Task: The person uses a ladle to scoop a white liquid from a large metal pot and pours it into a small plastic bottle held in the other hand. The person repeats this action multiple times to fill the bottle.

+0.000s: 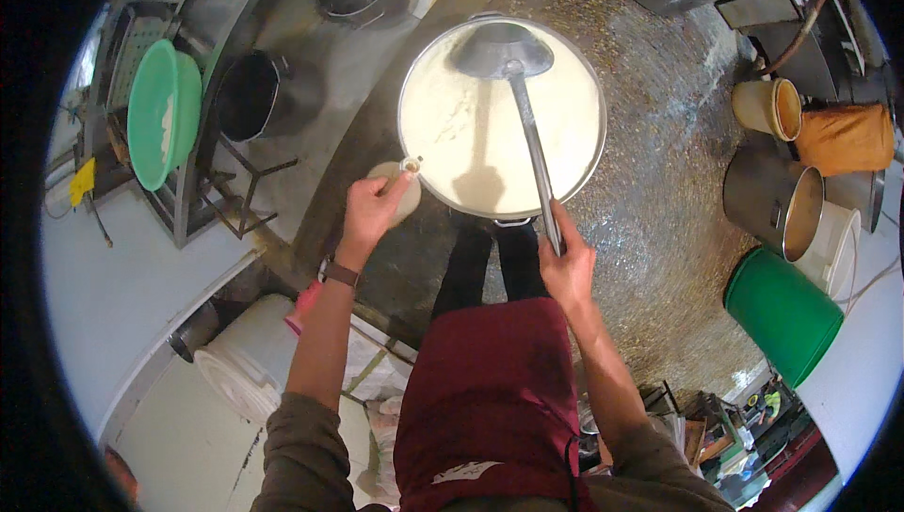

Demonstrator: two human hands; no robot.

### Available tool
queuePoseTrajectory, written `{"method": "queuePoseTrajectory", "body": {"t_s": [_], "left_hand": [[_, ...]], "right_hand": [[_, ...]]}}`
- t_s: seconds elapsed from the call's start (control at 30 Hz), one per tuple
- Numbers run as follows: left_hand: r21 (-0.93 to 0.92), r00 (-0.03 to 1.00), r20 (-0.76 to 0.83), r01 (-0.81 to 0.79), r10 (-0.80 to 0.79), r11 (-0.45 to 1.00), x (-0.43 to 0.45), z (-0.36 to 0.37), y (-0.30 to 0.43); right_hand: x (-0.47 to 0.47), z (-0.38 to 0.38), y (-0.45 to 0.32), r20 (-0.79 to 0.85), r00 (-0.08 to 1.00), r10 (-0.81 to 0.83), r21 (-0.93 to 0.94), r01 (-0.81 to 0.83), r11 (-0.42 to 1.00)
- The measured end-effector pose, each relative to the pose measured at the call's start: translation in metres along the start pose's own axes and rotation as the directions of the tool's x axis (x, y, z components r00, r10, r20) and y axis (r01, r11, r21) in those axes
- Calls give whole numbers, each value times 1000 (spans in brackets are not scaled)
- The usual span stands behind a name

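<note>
A large round metal pot (602, 132) stands before me, filled with a pale cream-coloured liquid (441, 117). Some small lumps or foam show on its surface. My right hand (568, 254) grips the long metal handle of a wide ladle (503, 53). The ladle's broad bowl is over the far part of the pot, and its shadow falls across the liquid. At the pot's near left rim, my left hand (373, 212) holds a pale plastic bottle (406, 203) near its neck. The bottle's mouth faces up towards me; its contents cannot be made out.
On a metal rack at left sits a green basin (164, 117). Dark metal pots (247, 97) stand near the rack. To the right are a yellowish bucket (759, 106), a metal stockpot (766, 194) and a green barrel (780, 314). The stone-speckled floor (657, 222) looks wet.
</note>
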State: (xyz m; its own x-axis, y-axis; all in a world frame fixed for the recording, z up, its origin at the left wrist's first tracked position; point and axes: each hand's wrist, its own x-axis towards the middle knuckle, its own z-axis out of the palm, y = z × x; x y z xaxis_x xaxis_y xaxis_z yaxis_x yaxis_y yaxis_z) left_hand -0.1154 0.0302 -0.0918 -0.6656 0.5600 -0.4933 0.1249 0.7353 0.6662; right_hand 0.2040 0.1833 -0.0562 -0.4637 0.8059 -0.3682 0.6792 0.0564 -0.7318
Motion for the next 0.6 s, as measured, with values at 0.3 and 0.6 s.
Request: {"method": "queuePoseTrajectory", "body": {"t_s": [0.3,0.6], "left_hand": [[-295,988,-1,145,-152,944,-85,19,-41],[-384,988,-43,119,-147,915,-129,16,-76]], "right_hand": [[104,3,-18,76,988,-135,-200,148,969],[164,18,-45,259,933,251,-168,-212,963]]}}
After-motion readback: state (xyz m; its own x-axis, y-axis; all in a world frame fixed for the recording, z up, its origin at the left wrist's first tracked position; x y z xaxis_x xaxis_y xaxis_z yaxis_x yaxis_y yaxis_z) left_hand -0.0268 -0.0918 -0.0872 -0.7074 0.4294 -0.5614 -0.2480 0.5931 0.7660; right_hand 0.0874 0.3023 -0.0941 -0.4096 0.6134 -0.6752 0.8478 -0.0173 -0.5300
